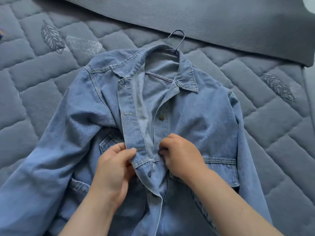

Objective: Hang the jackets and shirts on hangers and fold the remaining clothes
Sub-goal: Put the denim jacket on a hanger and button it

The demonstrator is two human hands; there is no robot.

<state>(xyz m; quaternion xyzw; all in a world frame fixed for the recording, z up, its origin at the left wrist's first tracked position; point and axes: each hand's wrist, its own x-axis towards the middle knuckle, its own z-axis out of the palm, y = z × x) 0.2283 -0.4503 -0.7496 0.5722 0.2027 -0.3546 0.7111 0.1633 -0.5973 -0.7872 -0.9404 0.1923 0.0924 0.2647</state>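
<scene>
Our left hand (115,169) pinches the buttonhole edge of the denim jacket (204,116) in the lower middle of the frame, thumb on top of the strip and the other fingers curled beneath it. Our right hand (180,155) sits just beside it, fingers curled in on the opposite front edge and gripping the cloth there, with the two edges nearly meeting between our hands. We see the jacket lying face up across the centre of the frame on the quilted bed (42,99), its collar toward the top and its sleeves spread to the lower left and lower right. Above our hands the front lies open, and one metal button (161,116) shows on the right-hand edge. We have the hanger (180,42) inside the shoulders, its wire hook sticking out of the collar at the upper middle and lying on the quilt. A flap pocket (219,162) shows just right of our right hand. Across the top of the frame runs a ribbed grey cloth (221,17), and feather patterns (51,38) are stitched into the quilt at upper left and at right.
</scene>
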